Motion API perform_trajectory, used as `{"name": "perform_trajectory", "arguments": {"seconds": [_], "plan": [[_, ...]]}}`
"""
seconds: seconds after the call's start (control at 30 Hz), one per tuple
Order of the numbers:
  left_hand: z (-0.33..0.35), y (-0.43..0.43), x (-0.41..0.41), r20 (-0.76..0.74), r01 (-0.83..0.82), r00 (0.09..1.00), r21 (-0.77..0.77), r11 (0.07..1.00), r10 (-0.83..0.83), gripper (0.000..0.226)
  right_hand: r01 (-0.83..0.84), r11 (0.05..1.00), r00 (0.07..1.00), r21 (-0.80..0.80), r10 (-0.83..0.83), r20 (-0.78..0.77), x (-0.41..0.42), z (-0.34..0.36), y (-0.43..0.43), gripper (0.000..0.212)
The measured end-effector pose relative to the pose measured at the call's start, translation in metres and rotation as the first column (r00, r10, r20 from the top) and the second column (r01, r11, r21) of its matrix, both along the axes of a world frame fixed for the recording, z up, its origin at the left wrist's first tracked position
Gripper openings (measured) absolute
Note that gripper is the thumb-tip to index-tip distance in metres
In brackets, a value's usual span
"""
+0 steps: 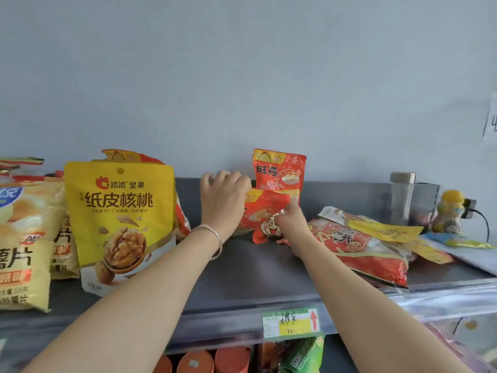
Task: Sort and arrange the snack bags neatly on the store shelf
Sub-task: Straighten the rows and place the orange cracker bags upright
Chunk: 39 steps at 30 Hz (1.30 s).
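Both my hands reach to the back of the grey top shelf (242,278). My left hand (224,196), fingers curled, and my right hand (289,220) together hold a small red snack bag (262,208), tilted. Behind it another red snack bag (282,173) stands upright against the wall. A yellow walnut bag (118,219) stands upright at the left, with red bags (126,155) behind it. Pale potato chip bags (24,238) stand at the far left. To the right lies a heap of a large red bag (363,251) and yellow bags (387,230).
A metal-capped bottle (402,200) and a yellow toy-shaped bottle (449,211) stand at the back right beside a wall plug (469,208). A green and yellow price tag (291,323) hangs on the shelf edge. Orange cans (212,360) and green packs (304,356) sit below.
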<state>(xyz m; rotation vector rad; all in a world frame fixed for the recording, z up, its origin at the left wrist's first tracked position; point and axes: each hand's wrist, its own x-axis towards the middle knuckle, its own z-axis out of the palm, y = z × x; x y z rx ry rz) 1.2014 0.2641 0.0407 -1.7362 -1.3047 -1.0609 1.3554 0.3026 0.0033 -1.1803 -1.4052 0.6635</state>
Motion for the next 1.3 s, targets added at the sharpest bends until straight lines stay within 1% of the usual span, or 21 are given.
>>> {"name": "perform_trajectory", "arguments": {"seconds": [0.1,0.2,0.23,0.3,0.4,0.47,0.53,0.6,0.67,0.77,0.83,0.9,0.97,1.03,1.1,1.13,1.17,1.23,1.3], "plan": [[0.005,0.001,0.002,0.121,-0.001,0.993,0.084,0.996,-0.009,0.010,-0.179,0.982,0.982,-0.058,0.175,-0.068,-0.007,-0.005,0.005,0.039],[0.014,0.006,0.004,0.282,0.066,0.955,0.105,0.992,-0.093,0.003,-0.280,0.957,0.955,-0.075,0.269,-0.127,-0.011,-0.009,0.014,0.029],[0.016,0.010,0.004,0.339,0.083,0.934,0.096,0.992,-0.111,0.004,-0.293,0.954,0.948,-0.064,0.280,-0.153,-0.013,-0.008,0.017,0.023],[0.016,0.018,0.004,0.463,0.116,0.874,0.091,0.989,-0.145,0.023,-0.287,0.956,0.940,-0.059,0.269,-0.209,-0.017,-0.002,0.024,0.018],[0.003,0.028,-0.002,0.647,0.217,0.734,0.068,0.974,-0.208,0.055,-0.237,0.971,0.932,-0.042,0.215,-0.290,-0.023,0.012,0.036,0.016],[-0.015,0.035,-0.009,0.762,0.362,0.612,-0.032,0.932,-0.211,0.070,-0.172,0.985,0.949,-0.031,0.157,-0.275,-0.027,0.021,0.045,0.024],[-0.034,0.044,-0.014,0.852,0.511,0.503,-0.160,0.845,-0.143,0.080,-0.109,0.994,0.970,-0.021,0.102,-0.221,-0.034,0.025,0.054,0.039],[-0.047,0.054,-0.017,0.887,0.565,0.459,-0.251,0.786,-0.046,0.085,-0.072,0.997,0.982,-0.028,0.066,-0.174,-0.043,0.024,0.061,0.059],[-0.053,0.063,-0.019,0.886,0.563,0.462,-0.312,0.765,0.022,0.085,-0.031,0.999,0.997,-0.028,0.028,-0.077,-0.052,0.016,0.068,0.071],[-0.059,0.074,-0.019,0.857,0.557,0.514,-0.372,0.743,0.043,0.085,0.027,1.000,0.988,0.002,-0.026,0.155,-0.064,-0.004,0.073,0.073],[-0.063,0.077,-0.019,0.845,0.536,0.533,-0.376,0.756,0.042,0.082,0.026,1.000,0.965,-0.015,-0.021,0.260,-0.069,-0.016,0.074,0.077],[-0.067,0.078,-0.022,0.827,0.487,0.560,-0.382,0.785,0.055,0.076,0.057,0.998,0.943,0.025,-0.062,0.327,-0.069,-0.020,0.076,0.074],[-0.068,0.080,-0.024,0.804,0.411,0.589,-0.384,0.827,0.081,0.071,0.096,0.987,0.907,0.131,-0.141,0.397,-0.067,-0.019,0.076,0.067],[-0.068,0.082,-0.022,0.804,0.379,0.588,-0.369,0.849,0.087,0.070,0.124,0.971,0.891,0.205,-0.200,0.408,-0.066,-0.018,0.077,0.064],[-0.069,0.082,-0.018,0.807,0.381,0.584,-0.367,0.849,0.086,0.074,0.148,0.970,0.890,0.195,-0.217,0.400,-0.067,-0.020,0.076,0.065],[-0.071,0.083,-0.017,0.792,0.372,0.605,-0.376,0.849,0.085,0.075,0.159,0.969,0.882,0.190,-0.226,0.414,-0.067,-0.021,0.076,0.065],[-0.073,0.083,-0.016,0.759,0.354,0.646,-0.394,0.848,0.083,0.074,0.163,0.967,0.860,0.197,-0.237,0.453,-0.068,-0.023,0.075,0.064],[-0.077,0.086,-0.017,0.676,0.308,0.731,-0.454,0.836,0.098,0.070,0.145,0.966,0.793,0.214,-0.243,0.558,-0.067,-0.027,0.075,0.062],[-0.078,0.087,-0.017,0.655,0.300,0.746,-0.494,0.816,0.122,0.068,0.097,0.980,0.774,0.172,-0.183,0.607,-0.065,-0.030,0.075,0.064]]}}
